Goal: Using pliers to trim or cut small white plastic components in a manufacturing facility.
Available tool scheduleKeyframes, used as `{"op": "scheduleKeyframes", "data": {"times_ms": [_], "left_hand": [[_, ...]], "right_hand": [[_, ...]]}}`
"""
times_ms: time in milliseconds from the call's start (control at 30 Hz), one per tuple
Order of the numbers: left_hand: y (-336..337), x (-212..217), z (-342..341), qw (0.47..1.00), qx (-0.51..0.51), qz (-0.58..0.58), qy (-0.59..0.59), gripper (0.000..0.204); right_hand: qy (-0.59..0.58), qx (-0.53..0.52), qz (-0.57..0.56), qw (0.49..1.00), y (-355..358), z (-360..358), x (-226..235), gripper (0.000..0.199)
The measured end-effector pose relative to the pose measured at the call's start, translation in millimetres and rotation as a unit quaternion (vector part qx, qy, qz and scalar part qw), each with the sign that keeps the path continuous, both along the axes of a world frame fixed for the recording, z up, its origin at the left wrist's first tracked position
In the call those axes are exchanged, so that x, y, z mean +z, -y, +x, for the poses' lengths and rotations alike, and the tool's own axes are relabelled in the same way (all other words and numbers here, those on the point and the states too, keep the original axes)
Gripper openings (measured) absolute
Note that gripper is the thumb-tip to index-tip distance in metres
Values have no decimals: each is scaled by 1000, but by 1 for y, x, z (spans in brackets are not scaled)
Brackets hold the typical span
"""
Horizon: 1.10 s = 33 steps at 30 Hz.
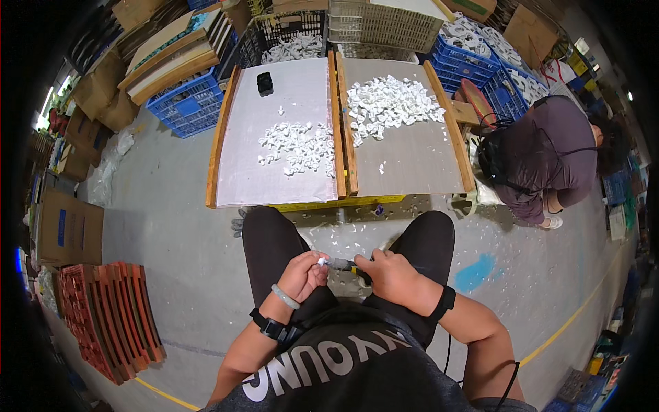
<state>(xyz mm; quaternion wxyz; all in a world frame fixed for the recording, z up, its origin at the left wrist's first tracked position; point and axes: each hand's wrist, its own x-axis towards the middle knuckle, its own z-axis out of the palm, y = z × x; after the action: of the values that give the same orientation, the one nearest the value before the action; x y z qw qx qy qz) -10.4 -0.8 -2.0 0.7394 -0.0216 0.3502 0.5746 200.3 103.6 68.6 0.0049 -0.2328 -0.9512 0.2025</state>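
Note:
Over my lap, my left hand (303, 276) pinches a small white plastic piece (320, 261) between thumb and fingertips. My right hand (395, 277) is closed around a slim tool with a dark handle showing some yellow; its narrow greyish front end (339, 264) points left and meets the white piece. The exact kind of tool is too small to make out. Beyond my knees stand two wood-edged trays. One loose heap of white pieces (299, 147) lies on the left tray (240, 165), and a denser heap of white pieces (391, 103) covers the back of the right tray (412, 168).
A small black box (265, 84) sits on the left tray. Crates of white parts, such as a blue crate (467, 65), stand behind. To the right a person (549, 147) bends over. Red-brown stacked panels (110, 319) and a cardboard box (71, 226) are at left. White scraps litter the floor.

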Motion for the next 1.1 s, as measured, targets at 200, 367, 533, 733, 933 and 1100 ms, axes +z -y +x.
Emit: {"op": "scheduleKeyframes", "data": {"times_ms": [200,367,533,733,933,1100], "left_hand": [[1,2,0,1000,10,1,-3,19],[2,0,-2,1000,9,10,-2,19],[-1,3,2,1000,10,4,-26,19],[-1,2,4,999,8,5,-45,18],[0,4,4,997,3,6,-76,17],[0,7,2,995,-6,-4,-96,17]], "right_hand": [[55,-4,-118,991,-9,3,2,47],[21,-51,-133,990,-5,7,9,55],[21,-39,-125,991,2,7,9,60],[17,-33,-40,999,7,-2,9,57],[46,-27,42,998,11,-11,13,50],[35,-17,-33,999,6,-4,6,50]]}}
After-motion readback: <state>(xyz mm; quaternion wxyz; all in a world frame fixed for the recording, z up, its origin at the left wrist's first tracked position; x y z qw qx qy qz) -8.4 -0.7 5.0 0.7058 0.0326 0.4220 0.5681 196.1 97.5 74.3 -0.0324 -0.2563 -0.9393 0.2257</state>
